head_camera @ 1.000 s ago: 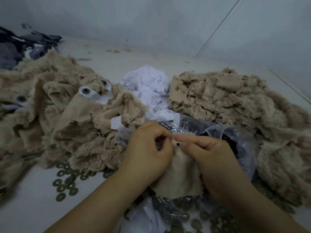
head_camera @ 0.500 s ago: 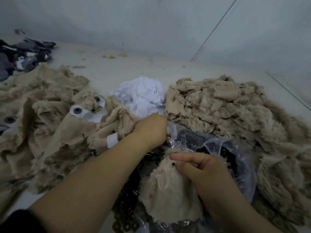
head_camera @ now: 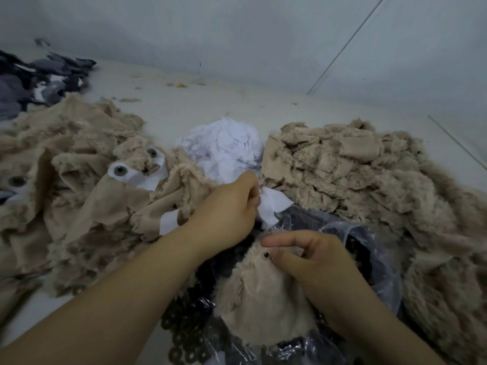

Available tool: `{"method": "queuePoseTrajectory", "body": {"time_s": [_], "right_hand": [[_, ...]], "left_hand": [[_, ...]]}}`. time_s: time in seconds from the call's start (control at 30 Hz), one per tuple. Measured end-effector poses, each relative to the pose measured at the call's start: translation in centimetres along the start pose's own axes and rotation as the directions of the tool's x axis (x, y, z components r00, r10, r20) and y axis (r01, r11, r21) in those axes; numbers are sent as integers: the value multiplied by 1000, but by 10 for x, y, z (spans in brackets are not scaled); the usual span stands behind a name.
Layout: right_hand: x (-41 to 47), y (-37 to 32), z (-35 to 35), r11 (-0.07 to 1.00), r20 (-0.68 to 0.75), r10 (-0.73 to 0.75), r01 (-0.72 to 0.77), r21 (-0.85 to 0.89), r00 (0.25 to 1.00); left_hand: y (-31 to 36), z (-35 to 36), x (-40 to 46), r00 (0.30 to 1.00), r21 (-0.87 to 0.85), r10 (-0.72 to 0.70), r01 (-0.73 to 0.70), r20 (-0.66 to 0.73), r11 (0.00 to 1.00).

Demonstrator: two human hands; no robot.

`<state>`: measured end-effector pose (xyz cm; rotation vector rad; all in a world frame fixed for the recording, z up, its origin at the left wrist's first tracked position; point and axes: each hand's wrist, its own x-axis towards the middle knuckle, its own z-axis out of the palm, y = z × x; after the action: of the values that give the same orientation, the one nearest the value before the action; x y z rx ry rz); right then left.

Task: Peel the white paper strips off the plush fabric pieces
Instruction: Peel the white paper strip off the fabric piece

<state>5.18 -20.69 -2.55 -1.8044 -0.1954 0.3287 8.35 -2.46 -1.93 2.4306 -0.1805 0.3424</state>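
My right hand point(head_camera: 319, 270) pinches a beige plush fabric piece point(head_camera: 263, 304) at its top edge, close to a small dark bead, above a clear plastic bag. Farther forward, my left hand point(head_camera: 226, 209) has its fingers curled round a white paper strip point(head_camera: 271, 206) at the near edge of a heap of crumpled white paper strips point(head_camera: 224, 148). On the left lies a pile of beige plush pieces point(head_camera: 79, 185) with white strips and round grey eyes stuck on them. Another beige plush pile point(head_camera: 355, 175) without paper lies on the right.
A clear plastic bag point(head_camera: 369, 246) with dark contents lies under my right hand. Several dark round washers point(head_camera: 184, 346) lie on the white table near the front. Dark grey fabric scraps point(head_camera: 34, 77) sit at the far left. A pale wall rises behind.
My left hand pulled away from the plush piece and moved forward to the paper heap with a white strip. My right hand kept hold of the plush piece.
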Motion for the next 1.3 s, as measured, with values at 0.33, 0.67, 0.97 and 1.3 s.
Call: {"method": "queuePoseTrajectory", "body": {"time_s": [0.33, 0.67, 0.97, 1.3], "right_hand": [[2, 6, 0, 998, -43, -22, 24, 59, 999], [2, 5, -4, 996, 33, -50, 48, 73, 998], [0, 7, -3, 995, -45, -58, 62, 81, 997], [-2, 7, -2, 999, -52, -37, 39, 36, 998]], "left_hand": [[-2, 3, -12, 999, -84, -43, 45, 27, 995], [17, -3, -27, 995, -143, 81, -71, 62, 987], [20, -4, -21, 989, -171, 74, -95, -128, 981], [8, -6, -14, 930, 59, 117, -103, -347, 993]]}}
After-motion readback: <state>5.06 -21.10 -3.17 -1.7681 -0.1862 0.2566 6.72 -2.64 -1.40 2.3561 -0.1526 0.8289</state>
